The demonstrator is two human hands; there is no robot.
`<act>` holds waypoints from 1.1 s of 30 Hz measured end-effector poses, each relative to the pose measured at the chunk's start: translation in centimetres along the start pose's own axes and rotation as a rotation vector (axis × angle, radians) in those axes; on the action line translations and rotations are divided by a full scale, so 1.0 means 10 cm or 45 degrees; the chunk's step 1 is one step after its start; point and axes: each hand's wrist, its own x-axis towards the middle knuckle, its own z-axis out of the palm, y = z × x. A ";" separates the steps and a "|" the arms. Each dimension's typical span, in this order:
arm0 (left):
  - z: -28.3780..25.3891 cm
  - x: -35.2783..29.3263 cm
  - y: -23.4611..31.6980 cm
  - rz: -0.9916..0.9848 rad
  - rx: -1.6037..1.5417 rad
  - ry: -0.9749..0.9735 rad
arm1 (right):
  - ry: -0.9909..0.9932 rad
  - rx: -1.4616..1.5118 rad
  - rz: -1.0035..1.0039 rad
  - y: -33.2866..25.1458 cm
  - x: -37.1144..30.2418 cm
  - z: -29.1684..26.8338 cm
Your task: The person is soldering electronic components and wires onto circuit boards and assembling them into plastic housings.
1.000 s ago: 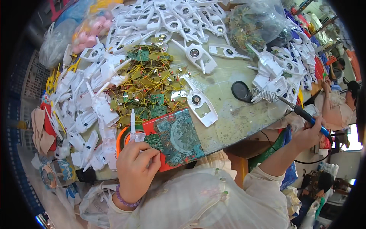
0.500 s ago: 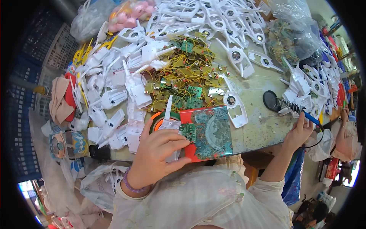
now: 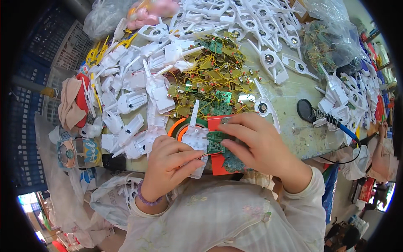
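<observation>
A small green circuit board (image 3: pixel 215 145) lies over the edge of a white plastic housing (image 3: pixel 194 136) and a red mat (image 3: pixel 217 165). My left hand (image 3: pixel 170 166) is closed, with thumb and forefinger pinching thin wires (image 3: pixel 210 154) at the board's lower edge. From the other side, the thumb and fingers of my right hand (image 3: pixel 262 145) take the board by its right edge. The soldering iron (image 3: pixel 345 131), with a blue handle, rests in a coiled holder (image 3: pixel 328 118) off to the right.
Green and brown boards with yellow wires (image 3: pixel 210 84) are heaped beyond my hands. White housings (image 3: pixel 132 101) crowd the left, and white frames with round speakers (image 3: pixel 268 59) fill the far side. An orange ring (image 3: pixel 178 126) lies behind the housing. A clear bag (image 3: pixel 327 46) stands far right.
My right hand has let go of the soldering iron, now in its holder, and come left to the board. My left fingers have closed on the wires.
</observation>
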 end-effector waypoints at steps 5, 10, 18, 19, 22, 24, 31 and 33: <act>0.06 -0.01 -0.04 -0.030 0.032 0.067 | -0.309 -0.055 0.083 0.05 0.18 0.06; 0.07 0.00 -0.09 -0.043 0.015 0.123 | -0.463 0.119 0.225 0.03 0.15 0.03; 0.08 0.05 -0.09 -0.073 0.001 0.066 | -0.424 0.094 0.221 -0.03 0.15 0.06; 0.08 0.05 -0.10 -0.073 0.001 0.067 | -0.426 0.094 0.220 -0.04 0.14 0.04; 0.08 0.05 -0.10 -0.090 -0.007 -0.002 | -0.441 0.091 0.250 -0.09 0.11 0.00; 0.07 0.07 -0.08 -0.065 -0.070 -0.059 | -0.387 0.105 0.232 -0.12 0.09 0.00; 0.14 0.09 -0.05 -0.079 -0.090 -0.106 | -0.389 0.492 0.500 -0.12 0.04 0.00; 0.16 0.07 -0.04 -0.048 -0.056 -0.076 | -0.314 0.688 0.704 -0.14 0.04 0.00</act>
